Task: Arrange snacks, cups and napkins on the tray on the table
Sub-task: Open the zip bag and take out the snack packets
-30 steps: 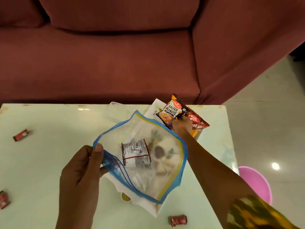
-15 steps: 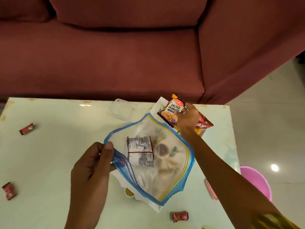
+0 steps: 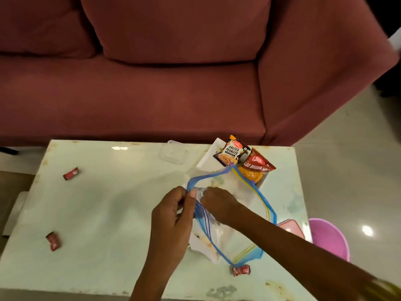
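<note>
On the white tray (image 3: pixel 206 162) at the table's far right lie a salted peanuts packet (image 3: pixel 231 151) and a red aloo bhujia packet (image 3: pixel 256 168). A clear zip bag (image 3: pixel 243 216) with blue and yellow edges lies over the near part of the tray. My left hand (image 3: pixel 171 218) pinches the bag's mouth at its left edge. My right hand (image 3: pixel 219 205) is inside the bag, fingers closed on a small silver packet (image 3: pixel 199 191). The remaining contents of the bag are hidden by my hands.
Red wrapped candies (image 3: pixel 70 173) (image 3: pixel 53 241) (image 3: pixel 241 270) lie scattered on the pale table (image 3: pixel 104 213). A clear plastic box (image 3: pixel 173 154) sits at the far edge, a pink lid (image 3: pixel 290 228) at the right edge. A pink bucket (image 3: pixel 329 237) stands on the floor, a maroon sofa (image 3: pixel 152 94) behind.
My right hand left the peanuts packet on the tray and went into the bag to the small silver packet. The view moved back and to the right.
</note>
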A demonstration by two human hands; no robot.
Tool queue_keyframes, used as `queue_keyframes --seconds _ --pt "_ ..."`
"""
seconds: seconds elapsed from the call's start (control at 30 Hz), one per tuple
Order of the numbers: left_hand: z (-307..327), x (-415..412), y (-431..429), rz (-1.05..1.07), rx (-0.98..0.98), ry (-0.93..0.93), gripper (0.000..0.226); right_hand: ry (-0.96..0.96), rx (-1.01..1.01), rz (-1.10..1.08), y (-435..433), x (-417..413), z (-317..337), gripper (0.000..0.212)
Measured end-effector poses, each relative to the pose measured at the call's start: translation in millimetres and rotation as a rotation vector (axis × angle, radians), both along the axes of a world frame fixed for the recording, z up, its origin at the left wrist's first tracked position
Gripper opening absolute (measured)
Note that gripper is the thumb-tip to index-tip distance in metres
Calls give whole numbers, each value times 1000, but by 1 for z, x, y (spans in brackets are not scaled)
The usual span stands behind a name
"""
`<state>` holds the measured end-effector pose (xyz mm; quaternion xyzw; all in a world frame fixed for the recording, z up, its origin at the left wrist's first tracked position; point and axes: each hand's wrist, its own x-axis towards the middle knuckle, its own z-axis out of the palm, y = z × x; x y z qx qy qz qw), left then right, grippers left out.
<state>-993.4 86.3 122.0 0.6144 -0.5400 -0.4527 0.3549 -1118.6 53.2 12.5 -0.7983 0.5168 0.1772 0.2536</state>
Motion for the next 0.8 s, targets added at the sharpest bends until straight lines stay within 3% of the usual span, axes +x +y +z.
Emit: queue_keyframes --seconds 0.07,0.33,0.4,0.5,0.8 --pt "5 4 2 -7 -11 -21 44 89 -2 142 -8 -3 -24 26" --pt "16 15 12 -4 -12 -21 45 118 -39 495 1 -15 -60 32" --pt "13 19 12 -5 -20 -70 41 109 -153 540 3 -15 -60 33" --pt "3 23 13 -41 -11 -193 29 -32 -194 399 3 -6 -44 33" --pt "0 34 8 40 -59 -328 32 -612 -165 -220 16 -17 81 21"
